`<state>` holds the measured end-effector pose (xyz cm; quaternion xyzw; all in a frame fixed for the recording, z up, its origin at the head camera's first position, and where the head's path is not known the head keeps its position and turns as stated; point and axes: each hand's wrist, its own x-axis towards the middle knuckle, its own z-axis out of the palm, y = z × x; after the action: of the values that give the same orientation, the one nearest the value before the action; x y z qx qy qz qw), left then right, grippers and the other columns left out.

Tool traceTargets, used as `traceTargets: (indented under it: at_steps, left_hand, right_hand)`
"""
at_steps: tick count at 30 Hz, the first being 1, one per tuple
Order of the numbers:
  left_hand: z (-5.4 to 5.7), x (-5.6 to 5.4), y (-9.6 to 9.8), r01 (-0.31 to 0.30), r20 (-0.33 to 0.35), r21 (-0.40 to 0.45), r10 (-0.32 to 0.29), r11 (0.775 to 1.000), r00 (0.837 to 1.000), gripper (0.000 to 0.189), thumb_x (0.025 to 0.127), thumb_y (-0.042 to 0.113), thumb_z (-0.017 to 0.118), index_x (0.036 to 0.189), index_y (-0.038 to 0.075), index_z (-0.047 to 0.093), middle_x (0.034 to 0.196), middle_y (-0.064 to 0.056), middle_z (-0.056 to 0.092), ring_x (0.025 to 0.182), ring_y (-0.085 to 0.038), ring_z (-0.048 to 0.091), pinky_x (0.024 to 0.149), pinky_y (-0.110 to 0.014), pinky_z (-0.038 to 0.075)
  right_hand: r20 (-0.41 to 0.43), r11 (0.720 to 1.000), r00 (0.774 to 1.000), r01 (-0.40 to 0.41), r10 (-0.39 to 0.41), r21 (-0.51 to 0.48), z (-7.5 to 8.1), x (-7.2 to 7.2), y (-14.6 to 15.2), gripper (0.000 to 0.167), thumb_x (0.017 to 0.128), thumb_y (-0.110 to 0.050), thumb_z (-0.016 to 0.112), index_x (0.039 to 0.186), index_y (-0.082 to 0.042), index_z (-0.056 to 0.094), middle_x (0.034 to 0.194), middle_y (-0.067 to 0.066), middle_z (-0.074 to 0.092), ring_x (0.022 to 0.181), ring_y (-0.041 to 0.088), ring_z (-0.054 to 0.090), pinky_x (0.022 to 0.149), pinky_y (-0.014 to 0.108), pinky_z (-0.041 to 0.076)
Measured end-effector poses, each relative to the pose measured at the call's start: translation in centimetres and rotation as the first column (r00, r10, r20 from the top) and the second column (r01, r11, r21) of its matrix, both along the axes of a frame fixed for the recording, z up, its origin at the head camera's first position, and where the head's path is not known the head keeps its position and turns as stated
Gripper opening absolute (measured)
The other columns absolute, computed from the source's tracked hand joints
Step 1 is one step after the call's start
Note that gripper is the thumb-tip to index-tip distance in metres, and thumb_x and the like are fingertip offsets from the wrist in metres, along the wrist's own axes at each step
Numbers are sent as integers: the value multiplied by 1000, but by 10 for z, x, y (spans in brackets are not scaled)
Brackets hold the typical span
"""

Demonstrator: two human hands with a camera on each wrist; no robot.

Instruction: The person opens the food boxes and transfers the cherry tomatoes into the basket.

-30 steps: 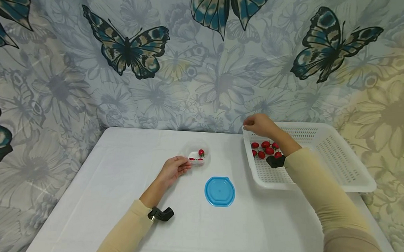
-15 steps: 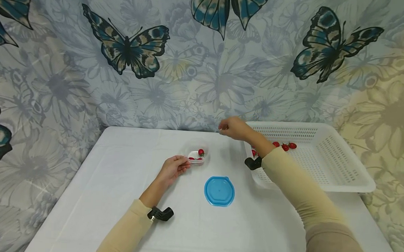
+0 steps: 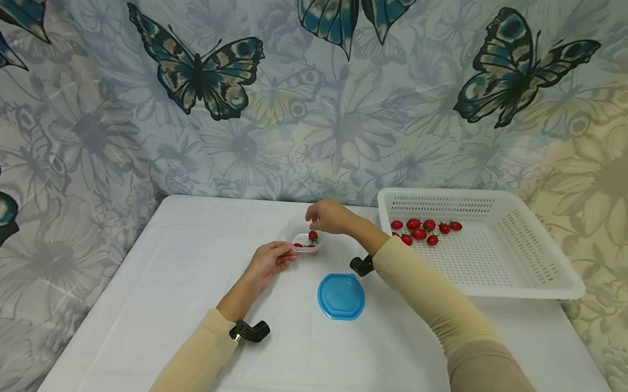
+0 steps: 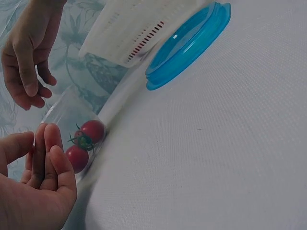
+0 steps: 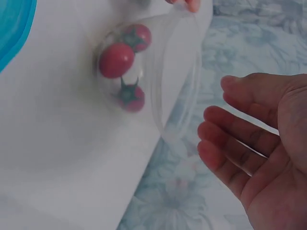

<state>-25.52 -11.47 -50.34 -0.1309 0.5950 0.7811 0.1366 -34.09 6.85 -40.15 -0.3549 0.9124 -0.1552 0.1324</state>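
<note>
A clear plastic container [image 3: 306, 251] stands on the white table with three red cherry tomatoes [image 5: 116, 60] inside, some with green stems. My left hand [image 3: 269, 264] pinches its rim from the left, with fingertips [image 5: 193, 5] showing there in the right wrist view. My right hand [image 3: 331, 217] hovers just above and behind the container, apart from it. Its fingers [image 5: 216, 155] are loosely bent, and I see nothing between them in either wrist view. A round blue lid [image 3: 341, 296] lies flat on the table, in front of the container and to its right.
A white perforated basket [image 3: 501, 257] stands at the back right, with several cherry tomatoes [image 3: 419, 233] grouped in its left part. Behind the table [image 3: 145, 329] hangs a cloth [image 3: 343, 133] printed with butterflies and flowers.
My right hand has moved left from the basket's left edge to above the container, uncovering the tomatoes in the basket. The left hand, container and lid stay in place.
</note>
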Motion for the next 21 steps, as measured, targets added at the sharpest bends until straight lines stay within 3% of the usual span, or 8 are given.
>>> traceTargets:
  at_steps: [14, 21]
  left_hand:
    - [0, -1, 0, 3, 8, 5, -3, 1000, 1000, 18, 99, 8, 55, 112, -3, 56, 75, 6, 69, 69, -3, 67, 64, -15, 50]
    - [-1, -2, -1, 0, 14, 7, -1, 1000, 1000, 17, 98, 9, 56, 111, -2, 57, 78, 5, 69, 70, -4, 67, 65, -17, 51]
  right_hand:
    - [127, 997, 992, 1, -10, 73, -23, 1, -28, 26, 88, -10, 66, 113, -2, 69, 103, 10, 69, 92, 20, 62, 85, 33, 53]
    - [112, 994, 994, -24, 11, 110, -39, 2, -37, 21, 88, -12, 70, 106, -4, 71, 101, 8, 70, 93, 19, 61, 87, 32, 51]
